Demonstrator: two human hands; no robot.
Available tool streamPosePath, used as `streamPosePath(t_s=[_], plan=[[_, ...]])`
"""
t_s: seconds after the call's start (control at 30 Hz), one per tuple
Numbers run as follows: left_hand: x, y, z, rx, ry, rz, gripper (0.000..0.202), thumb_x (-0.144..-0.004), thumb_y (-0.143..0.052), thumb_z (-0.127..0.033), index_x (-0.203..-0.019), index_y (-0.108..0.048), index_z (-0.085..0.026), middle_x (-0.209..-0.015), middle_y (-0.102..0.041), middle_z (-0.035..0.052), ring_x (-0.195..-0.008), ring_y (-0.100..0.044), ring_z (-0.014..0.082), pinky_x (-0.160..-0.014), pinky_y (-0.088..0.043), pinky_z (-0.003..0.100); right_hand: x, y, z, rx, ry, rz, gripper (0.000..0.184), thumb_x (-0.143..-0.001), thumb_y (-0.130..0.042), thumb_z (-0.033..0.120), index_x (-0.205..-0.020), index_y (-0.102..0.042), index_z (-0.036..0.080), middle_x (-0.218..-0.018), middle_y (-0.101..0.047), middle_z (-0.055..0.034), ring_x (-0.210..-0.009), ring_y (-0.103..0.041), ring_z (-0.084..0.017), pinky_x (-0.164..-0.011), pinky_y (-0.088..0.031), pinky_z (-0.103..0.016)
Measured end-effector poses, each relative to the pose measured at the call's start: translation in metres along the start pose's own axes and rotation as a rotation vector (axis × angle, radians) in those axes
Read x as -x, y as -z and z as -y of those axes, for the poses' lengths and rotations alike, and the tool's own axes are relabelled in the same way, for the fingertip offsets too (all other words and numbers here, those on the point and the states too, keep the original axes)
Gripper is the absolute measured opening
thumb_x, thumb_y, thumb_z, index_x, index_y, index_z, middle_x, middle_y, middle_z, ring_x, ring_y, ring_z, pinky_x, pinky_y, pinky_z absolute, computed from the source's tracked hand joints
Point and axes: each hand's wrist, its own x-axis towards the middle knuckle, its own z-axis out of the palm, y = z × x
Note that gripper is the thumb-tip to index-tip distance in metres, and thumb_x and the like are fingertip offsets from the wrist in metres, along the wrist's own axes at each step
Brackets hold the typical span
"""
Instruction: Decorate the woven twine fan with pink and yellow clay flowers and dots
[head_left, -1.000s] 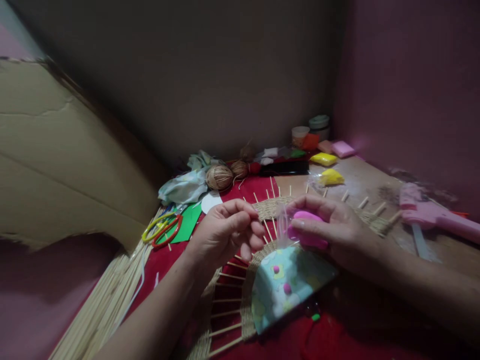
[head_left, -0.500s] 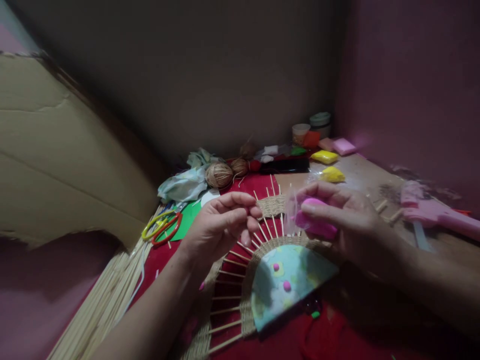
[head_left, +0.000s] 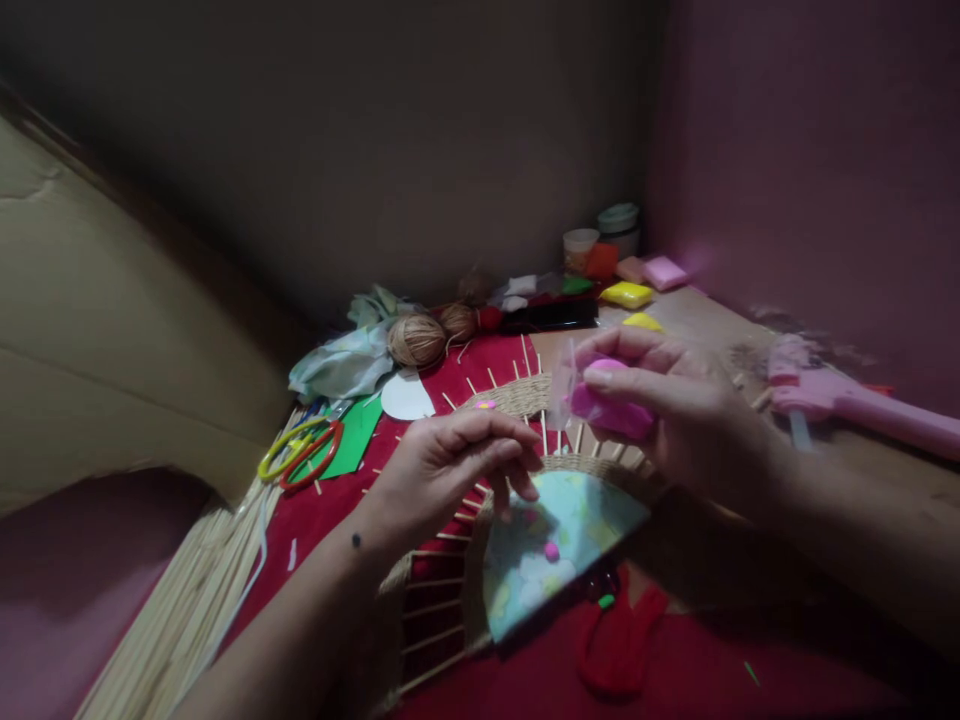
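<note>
My right hand [head_left: 675,410] grips a lump of bright pink modelling clay [head_left: 611,400] in a clear plastic wrapper, raised over the far side of a fan-shaped weaving. To the left, my left hand [head_left: 465,465] has its thumb and forefinger together and the other fingers bent down; anything between them is too small to make out. Its fingertips hang over a half-round panel of pale blue patterned fabric [head_left: 585,520]. A small pink clay ball [head_left: 552,551] sits on this fabric. Thin sticks [head_left: 435,580] radiate from the panel to an outer woven twine band [head_left: 517,397].
Scissors [head_left: 311,455] and green paper [head_left: 356,440] lie left, beside a bundle of long sticks [head_left: 187,590]. Twine balls [head_left: 416,341], cloth [head_left: 341,365] and clay packets [head_left: 626,294] line the back. A pink glue gun [head_left: 855,395] rests right; red yarn [head_left: 622,640] lies in front.
My left hand has moved right and lower relative to the weaving, over the fabric panel, covering part of it. The right hand still grips the pink clay. The camera view has shifted slightly.
</note>
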Motion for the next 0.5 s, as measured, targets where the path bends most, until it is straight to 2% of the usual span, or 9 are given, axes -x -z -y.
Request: streamPosePath(t_s=[0.13, 0.23, 0.37, 0.5], plan=[[0.0024, -0.0011, -0.0024, -0.143, 0.027, -0.07, 0.018, -0.082, -0.062, -0.026, -0.071, -0.064, -0.012, -0.058, -0.061, 0.0007, -0.044, -0.056, 0.0071, -0.041, -0.043, 0.015, 0.0012, -0.0018, 0.0012, 0.001, -0.007, -0.022, 0.007, -0.07, -0.068, 0.021, -0.075, -0.064, 0.02, -0.067, -0.059, 0.0016, -0.06, -0.056, -0.01, -0.052, -0.045, -0.019], [0.0028, 0.0006, -0.0008, -0.164, -0.009, -0.045, 0.017, -0.083, -0.06, -0.028, -0.077, -0.066, -0.013, -0.063, -0.062, 0.0022, -0.048, -0.057, 0.0085, -0.044, -0.045, 0.017, 0.0019, -0.0019, 0.0008, 0.01, -0.01, -0.028, 0.008, -0.069, -0.068, 0.022, -0.075, -0.064, 0.02, -0.068, -0.058, 0.0013, -0.06, -0.055, -0.01, -0.052, -0.045, -0.02], [0.0021, 0.0016, 0.0001, -0.194, -0.133, 0.071, 0.011, -0.08, -0.065, -0.023, -0.083, -0.069, -0.014, -0.077, -0.064, 0.0055, -0.064, -0.063, 0.0138, -0.057, -0.052, 0.024, 0.0021, -0.002, 0.0002, 0.03, -0.004, -0.031, 0.007, -0.07, -0.067, 0.022, -0.076, -0.063, 0.02, -0.068, -0.058, 0.0008, -0.059, -0.054, -0.01, -0.05, -0.045, -0.021], [0.0024, -0.0001, -0.0005, -0.344, -0.291, 0.036, 0.007, -0.075, -0.071, -0.019, -0.072, -0.067, -0.014, -0.071, -0.064, 0.004, -0.067, -0.06, 0.0142, -0.061, -0.049, 0.024, 0.002, -0.0022, 0.0, 0.036, -0.007, -0.031, 0.006, -0.07, -0.067, 0.021, -0.075, -0.063, 0.02, -0.069, -0.057, 0.0008, -0.061, -0.055, -0.011, -0.052, -0.045, -0.021]])
